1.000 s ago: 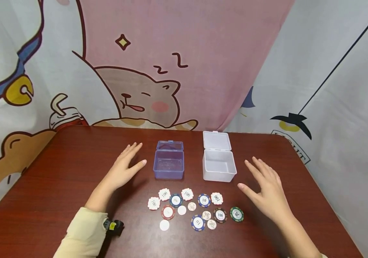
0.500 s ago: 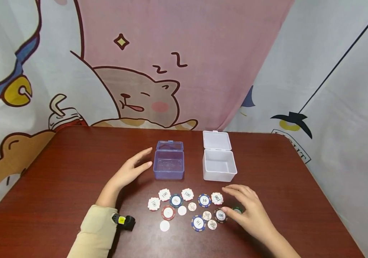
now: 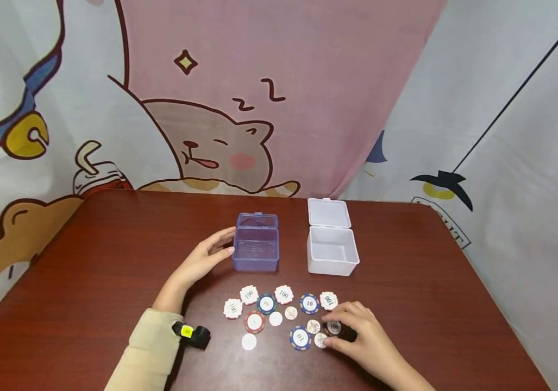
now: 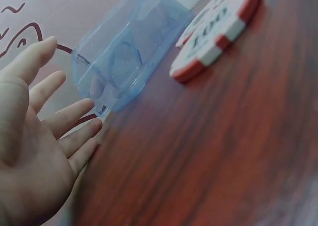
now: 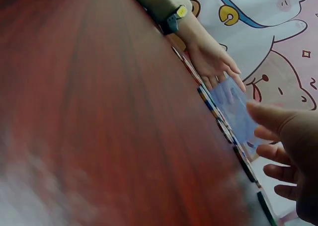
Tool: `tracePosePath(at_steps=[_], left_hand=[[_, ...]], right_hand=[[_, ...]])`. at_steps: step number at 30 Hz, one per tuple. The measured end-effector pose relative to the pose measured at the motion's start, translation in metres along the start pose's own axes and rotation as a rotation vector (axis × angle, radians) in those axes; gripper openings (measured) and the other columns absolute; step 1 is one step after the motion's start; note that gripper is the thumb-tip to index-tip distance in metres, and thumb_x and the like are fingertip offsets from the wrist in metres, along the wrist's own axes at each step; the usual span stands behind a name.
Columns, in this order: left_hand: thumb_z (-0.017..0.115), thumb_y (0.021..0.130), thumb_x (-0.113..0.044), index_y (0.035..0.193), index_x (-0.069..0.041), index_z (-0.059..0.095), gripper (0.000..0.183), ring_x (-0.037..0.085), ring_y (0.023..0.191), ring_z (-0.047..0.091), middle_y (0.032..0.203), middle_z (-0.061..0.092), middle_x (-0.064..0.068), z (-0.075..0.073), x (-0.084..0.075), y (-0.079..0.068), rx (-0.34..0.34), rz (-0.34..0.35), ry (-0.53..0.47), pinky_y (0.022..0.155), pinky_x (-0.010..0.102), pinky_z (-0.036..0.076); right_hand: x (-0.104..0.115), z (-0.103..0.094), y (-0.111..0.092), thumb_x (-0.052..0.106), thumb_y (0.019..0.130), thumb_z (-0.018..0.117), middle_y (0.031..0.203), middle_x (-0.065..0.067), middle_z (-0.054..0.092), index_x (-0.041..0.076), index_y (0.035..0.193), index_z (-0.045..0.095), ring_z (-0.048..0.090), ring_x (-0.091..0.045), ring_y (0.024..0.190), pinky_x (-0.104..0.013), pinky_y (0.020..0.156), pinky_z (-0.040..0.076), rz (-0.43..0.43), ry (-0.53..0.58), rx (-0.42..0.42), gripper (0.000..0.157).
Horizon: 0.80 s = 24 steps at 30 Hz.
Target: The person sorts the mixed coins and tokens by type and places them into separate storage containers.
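Observation:
My left hand is at the left wall of the translucent blue box, whose lid stands up. Its fingers are extended and spread in the left wrist view; whether they touch the wall I cannot tell. My right hand hovers low over a black chip marked 100, thumb and fingers apart on either side of it. By its thumb tip lies a silvery coin, with another coin just beyond. The green chip is hidden beneath this hand in the head view.
A white box with a raised lid stands right of the blue one. In front lie a blue chip, a red chip, several white chips and plain white discs. A printed curtain hangs behind the brown table.
My right hand has moved left and down from the table's right side to the black chip, covering the green one. My left hand has shifted right to the blue box's side.

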<state>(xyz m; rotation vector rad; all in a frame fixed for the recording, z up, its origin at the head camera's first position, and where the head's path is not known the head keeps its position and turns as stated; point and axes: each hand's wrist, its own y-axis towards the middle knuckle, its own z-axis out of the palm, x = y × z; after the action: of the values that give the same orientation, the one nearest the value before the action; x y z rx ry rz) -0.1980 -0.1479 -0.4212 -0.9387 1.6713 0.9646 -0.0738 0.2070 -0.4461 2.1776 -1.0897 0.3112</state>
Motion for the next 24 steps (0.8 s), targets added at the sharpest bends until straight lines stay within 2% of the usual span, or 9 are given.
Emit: tracePosePath(at_steps=[7, 16, 24], left_hand=[[0.055, 0.088, -0.004, 0.134, 0.003, 0.037, 0.050, 0.039, 0.121, 0.035, 0.129, 0.042, 0.026, 0.000, 0.003, 0.000, 0.016, 0.021, 0.076, 0.094, 0.056, 0.024], [0.055, 0.088, -0.005, 0.135, 0.002, 0.035, 0.052, 0.041, 0.122, 0.033, 0.130, 0.040, 0.028, 0.001, 0.002, 0.001, 0.038, 0.020, 0.066, 0.095, 0.058, 0.022], [0.056, 0.088, -0.010, 0.135, 0.001, 0.036, 0.052, 0.040, 0.122, 0.033, 0.131, 0.040, 0.025, 0.001, 0.001, 0.000, 0.040, -0.006, 0.095, 0.096, 0.055, 0.022]], right_hand=[[-0.004, 0.008, -0.006, 0.034, 0.062, 0.079, 0.093, 0.021, 0.052, 0.029, 0.090, 0.066, 0.045, -0.002, 0.088, -0.025, 0.077, 0.029, 0.010, -0.042, 0.024, 0.031], [-0.007, 0.012, -0.009, 0.034, 0.063, 0.078, 0.092, 0.019, 0.052, 0.029, 0.086, 0.067, 0.044, -0.004, 0.086, -0.025, 0.075, 0.027, -0.075, -0.065, -0.008, 0.026], [-0.005, 0.012, -0.008, 0.030, 0.065, 0.078, 0.085, 0.020, 0.050, 0.029, 0.085, 0.066, 0.043, -0.004, 0.084, -0.026, 0.072, 0.027, -0.097, -0.069, 0.007, 0.023]])
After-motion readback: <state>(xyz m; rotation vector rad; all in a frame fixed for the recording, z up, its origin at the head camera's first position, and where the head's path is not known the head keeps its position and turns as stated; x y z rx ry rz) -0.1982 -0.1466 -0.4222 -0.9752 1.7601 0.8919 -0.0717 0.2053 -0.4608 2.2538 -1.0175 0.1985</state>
